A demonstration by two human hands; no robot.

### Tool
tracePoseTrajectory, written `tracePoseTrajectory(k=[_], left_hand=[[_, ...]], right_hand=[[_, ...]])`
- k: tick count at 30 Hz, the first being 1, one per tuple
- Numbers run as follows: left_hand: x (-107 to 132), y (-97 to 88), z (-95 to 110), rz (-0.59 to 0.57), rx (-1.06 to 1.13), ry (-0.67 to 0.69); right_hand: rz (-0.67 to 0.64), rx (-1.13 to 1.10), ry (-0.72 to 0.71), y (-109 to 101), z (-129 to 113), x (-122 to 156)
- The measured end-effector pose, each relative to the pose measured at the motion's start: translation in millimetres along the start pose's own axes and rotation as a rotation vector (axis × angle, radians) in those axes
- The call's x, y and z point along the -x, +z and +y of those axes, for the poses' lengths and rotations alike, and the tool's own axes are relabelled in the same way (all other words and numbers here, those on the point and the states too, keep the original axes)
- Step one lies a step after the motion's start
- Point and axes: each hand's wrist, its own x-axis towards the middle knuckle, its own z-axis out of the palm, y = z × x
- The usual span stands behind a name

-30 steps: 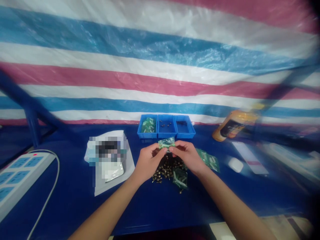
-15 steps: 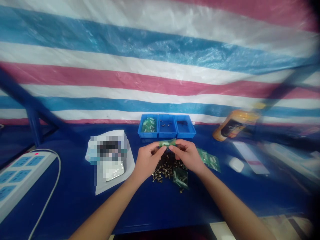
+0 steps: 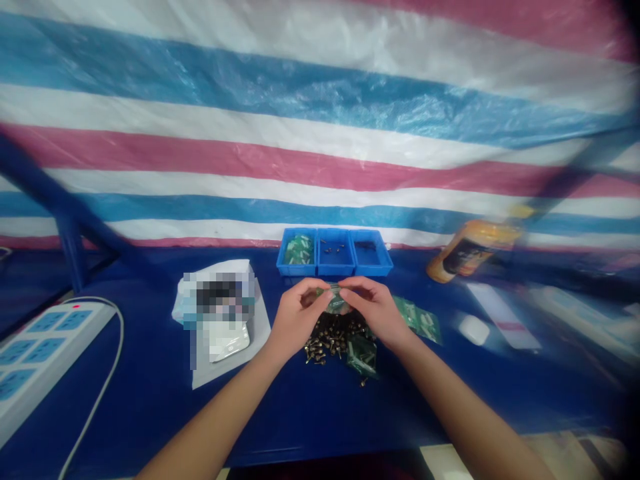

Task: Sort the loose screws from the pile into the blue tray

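Bag [image 3: 339,303] pinched btw fingers [image 3: 321,306] of my L hand [image 3: 296,321] & R hand [image 3: 379,312], near metal pcs [image 3: 327,345]. Prob. bag-handling step; I'd say next move needs steady two-handed grip.

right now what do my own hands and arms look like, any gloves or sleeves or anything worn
Both the left hand and the right hand are ungloved, and no ring, watch or bracelet shows. The left forearm and the right forearm are bare as far as the view reaches, with no sleeve or cuff in sight. Some fingers are partly hidden.
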Motion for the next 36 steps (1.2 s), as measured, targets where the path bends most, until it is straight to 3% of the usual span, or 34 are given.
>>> tracePoseTrajectory(k=[6, 10, 15, 18, 22, 26, 31, 36], left_hand=[[2.0, 1.3, -6.1, 0.028, -0.112, 0.011], [-3.3, -4.5, 3.1, 0.079, -0.184, 0.028], [-40.4, -28.0, 26.4, 0.209, -0.466, 0.099], [-69.8, -44.3, 35.6, 0.213, -0.647, 0.131], [-91.3, -59.4, 34.0, 0.211, -1.085, 0.071], [-90.9, -56.8, 27.8, 0.116, -1.278, 0.223], [-87.7, -42.2, 17.9, -0.127, -1.292, 0.335], [-84.0, -42.3, 6.8, -0.147, -1.358, 0.29]], right_hand=[[0.021, 0.033, -0.022, 5.6, 5.8, 0.3], [0.09, 0.185, -0.042, -4.7, -4.6, -1.0], [0.021, 0.482, -0.049, -48.1, -31.0, -1.7], [-0.03, 0.635, -0.008, -78.0, -36.4, 5.2], [-0.015, 0.894, 0.007, -113.6, -24.8, 24.5], [-0.01, 1.133, -0.037, -139.1, -6.8, 43.8], [0.028, 1.321, -0.093, -135.9, 5.1, 49.9], [-0.024, 1.354, -0.126, -108.1, 4.3, 36.7]])
